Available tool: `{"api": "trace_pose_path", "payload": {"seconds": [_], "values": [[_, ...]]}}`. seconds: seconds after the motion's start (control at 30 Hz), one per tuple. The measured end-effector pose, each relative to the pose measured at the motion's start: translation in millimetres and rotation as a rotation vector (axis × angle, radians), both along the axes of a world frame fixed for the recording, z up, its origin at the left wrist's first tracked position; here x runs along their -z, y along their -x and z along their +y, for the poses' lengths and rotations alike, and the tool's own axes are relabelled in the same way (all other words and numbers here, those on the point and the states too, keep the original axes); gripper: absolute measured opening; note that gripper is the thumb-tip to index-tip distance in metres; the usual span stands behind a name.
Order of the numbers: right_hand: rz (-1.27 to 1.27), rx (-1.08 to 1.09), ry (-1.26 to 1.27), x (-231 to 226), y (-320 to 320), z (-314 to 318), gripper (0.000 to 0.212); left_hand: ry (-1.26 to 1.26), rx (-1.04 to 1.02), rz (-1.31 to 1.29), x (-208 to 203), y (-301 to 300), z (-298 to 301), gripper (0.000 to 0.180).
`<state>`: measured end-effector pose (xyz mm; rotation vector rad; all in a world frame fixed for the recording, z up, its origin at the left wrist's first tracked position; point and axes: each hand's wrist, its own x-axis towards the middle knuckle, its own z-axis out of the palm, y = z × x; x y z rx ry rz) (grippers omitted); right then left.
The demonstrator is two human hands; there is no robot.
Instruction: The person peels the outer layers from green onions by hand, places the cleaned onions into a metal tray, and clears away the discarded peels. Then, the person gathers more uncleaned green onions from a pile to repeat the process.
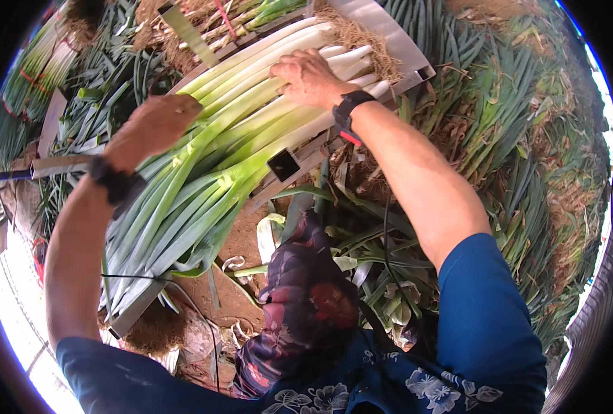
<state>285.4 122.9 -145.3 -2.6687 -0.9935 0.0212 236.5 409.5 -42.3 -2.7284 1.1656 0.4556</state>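
1. Right hand [308, 77] first: my fingers were bent and slightly parted, laid across the white stalks of the green onions [251, 124], touching them from above.
2. Over to the left hand [158, 127]: those fingers were partly curled at the near-left edge of the stalks. Their undersides were hidden, so I couldn't tell whether they gripped anything.
3. And there lay the green onions, side by side under and between my fingers! Their roots [382, 62] bristled just beyond my right fingertips, toward the right; their leaves [175, 207] fanned back toward me, below the left hand.
4. Edges next: a pale sheet [400, 34] reached past the roots, a pale post [189, 34] rose ahead of my left fingers, and a square dark tube end [284, 165] sat nearer me than my right fingers.
5. Room: a generous gap separated the two hands, floored with stalks. Brown soil [241, 238] showed nearer me, a loose onion heap [500, 124] crowded well right of my right fingers, and tied bundles [54, 62] lay well left of my left ones.
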Motion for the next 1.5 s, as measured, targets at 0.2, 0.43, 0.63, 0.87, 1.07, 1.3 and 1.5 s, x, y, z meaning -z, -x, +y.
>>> {"api": "trace_pose_path", "payload": {"seconds": [0.2, 0.43, 0.63, 0.87, 1.07, 1.3, 1.5], "values": [[-0.171, 0.037, -0.19, 8, 11, -13, 0.033, 0.339, -0.529, 0.466, 32, 0, -52, 0.035], [-0.36, -0.008, -0.438, -14, 11, -12, 0.02, 0.445, -0.575, 0.192, 26, 23, -62, 0.042], [-0.195, 0.018, -0.367, -22, 17, -12, 0.019, 0.49, -0.713, 0.582, 50, -18, -22, 0.041], [-0.062, 0.124, -0.022, 2, 9, -41, 0.028, 0.648, -0.964, 1.202, 24, -32, -30, 0.046], [-0.03, 0.065, 0.008, 3, -5, -71, 0.027, 0.152, -0.936, 1.054, 14, -41, -44, 0.054], [0.04, 0.159, -0.113, 9, -10, -85, 0.03, 0.125, -0.519, 0.396, 40, -8, -40, 0.064], [-0.086, 0.222, -0.204, 8, -22, -93, 0.048, 0.19, -0.408, 0.148, 36, 18, -39, 0.067]]}}
